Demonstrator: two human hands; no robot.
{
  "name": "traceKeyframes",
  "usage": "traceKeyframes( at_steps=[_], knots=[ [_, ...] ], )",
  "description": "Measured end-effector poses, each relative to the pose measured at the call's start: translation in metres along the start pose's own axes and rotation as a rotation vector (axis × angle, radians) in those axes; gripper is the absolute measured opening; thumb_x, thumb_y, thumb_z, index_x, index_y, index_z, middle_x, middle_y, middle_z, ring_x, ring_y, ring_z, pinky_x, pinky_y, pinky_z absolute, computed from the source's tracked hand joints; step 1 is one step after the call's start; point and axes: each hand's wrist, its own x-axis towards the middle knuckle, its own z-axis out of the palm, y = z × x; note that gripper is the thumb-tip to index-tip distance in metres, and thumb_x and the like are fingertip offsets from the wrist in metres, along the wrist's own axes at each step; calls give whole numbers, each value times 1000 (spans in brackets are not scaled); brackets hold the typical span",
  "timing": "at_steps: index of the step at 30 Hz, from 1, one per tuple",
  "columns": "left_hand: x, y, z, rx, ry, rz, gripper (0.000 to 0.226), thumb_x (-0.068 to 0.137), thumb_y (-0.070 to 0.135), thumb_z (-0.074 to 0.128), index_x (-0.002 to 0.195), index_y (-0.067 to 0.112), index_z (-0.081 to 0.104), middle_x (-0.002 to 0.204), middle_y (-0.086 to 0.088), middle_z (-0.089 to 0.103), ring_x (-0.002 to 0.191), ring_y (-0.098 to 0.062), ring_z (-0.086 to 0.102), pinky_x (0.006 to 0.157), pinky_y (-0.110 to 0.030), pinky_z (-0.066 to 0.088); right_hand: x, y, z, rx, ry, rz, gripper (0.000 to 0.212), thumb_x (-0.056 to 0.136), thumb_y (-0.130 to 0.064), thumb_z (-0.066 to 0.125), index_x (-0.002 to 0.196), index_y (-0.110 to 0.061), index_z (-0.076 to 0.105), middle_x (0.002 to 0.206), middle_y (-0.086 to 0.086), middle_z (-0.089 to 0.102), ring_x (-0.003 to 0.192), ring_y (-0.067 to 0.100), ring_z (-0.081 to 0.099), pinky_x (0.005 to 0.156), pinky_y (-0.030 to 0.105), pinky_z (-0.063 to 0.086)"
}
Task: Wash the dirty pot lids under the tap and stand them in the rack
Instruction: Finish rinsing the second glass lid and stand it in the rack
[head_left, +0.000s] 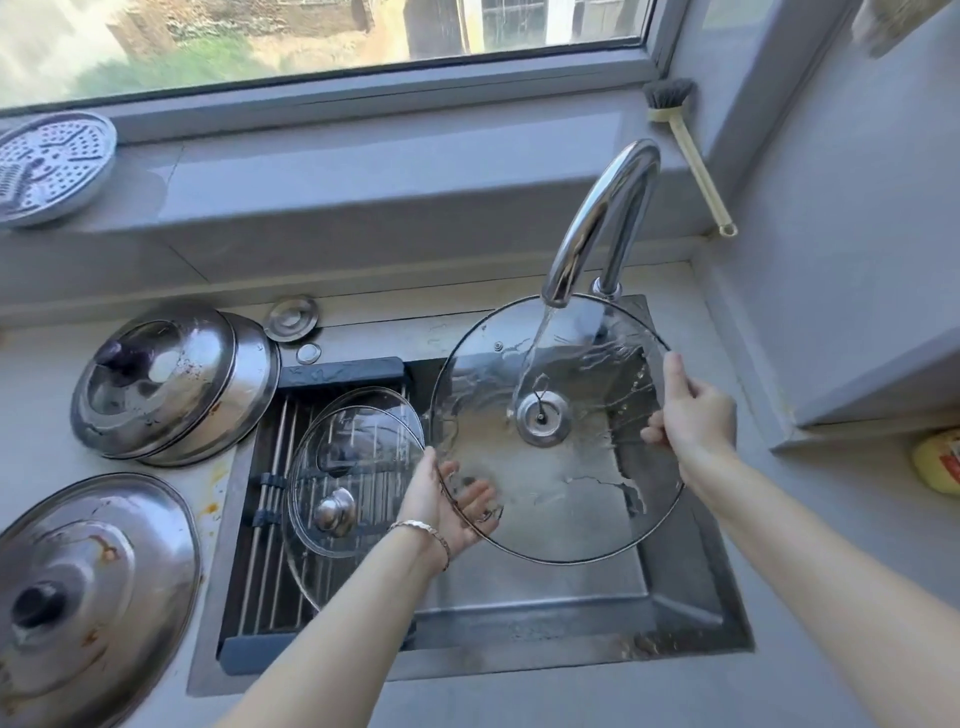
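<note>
Your right hand (693, 410) grips the right edge of the big glass lid (561, 493), with the fingers curled round its rim. Your left hand (447, 512) lies open under the lower left edge and holds it up. Water from the tap (597, 218) runs onto the lid, over the sink (685, 597). Smaller glass lids (363, 452) lean on the rack (260, 571) just beside it. Steel lids (171, 379) sit on the surface (31, 447) to the left.

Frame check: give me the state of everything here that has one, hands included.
Tap: running.
Large glass lid: wet, held under the stream.
Left hand: supports lid's rim from beneath, fingers straight.
Right hand: grips opposite rim.
Small glass lid: resting on rack, knob up.
Steel lids: on counter, stained.
</note>
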Motion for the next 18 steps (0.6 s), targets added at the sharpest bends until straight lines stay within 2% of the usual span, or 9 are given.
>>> traceKeyframes(
  at_steps=[2,4,6,8,12,15,18],
  knots=[
    [6,-6,10,-19,-28,-14,43,91,60,29,102,23,48,91,-12,56,83,-25,55,78,-40,42,-3,-9,-8,-55,25,-120,50,93,-49,43,59,-12,40,52,9,46,28,7,49,39,18,40],
    [9,-7,15,-54,-58,-12,46,90,61,29,100,21,49,94,-12,57,89,-27,55,83,-42,42,-4,-15,-15,-83,48,-220,53,93,-48,43,55,-13,33,44,6,45,27,7,50,40,19,37],
    [9,-2,16,-102,-70,26,44,91,58,32,90,18,50,91,-10,57,85,-26,56,91,-46,40,-4,-18,-18,-44,50,-244,54,94,-46,42,54,-13,31,32,-3,41,27,8,49,36,16,35],
    [3,6,13,-126,-65,90,40,92,54,35,81,17,47,88,-8,60,80,-24,57,97,-47,38,-1,-15,-15,27,38,-203,53,95,-47,40,55,-13,33,28,-3,40,26,8,48,36,13,36],
    [-12,29,-7,-117,-27,279,40,94,42,41,64,17,42,87,-9,68,81,-26,63,87,-43,46,4,4,13,165,-20,-44,53,95,-50,36,56,-15,36,29,-5,40,29,10,47,42,20,40],
    [-27,48,-23,-21,19,459,38,96,39,39,65,16,43,81,-7,73,74,-21,70,75,-35,55,2,17,44,237,-102,99,56,94,-53,34,51,-17,33,34,-7,37,33,12,44,47,24,40],
    [-47,65,-33,131,66,616,37,99,35,34,68,15,40,74,-7,75,66,-18,72,59,-27,58,-6,29,72,254,-203,243,54,94,-55,33,54,-20,33,43,-4,35,35,11,41,46,22,39]
  ],
)
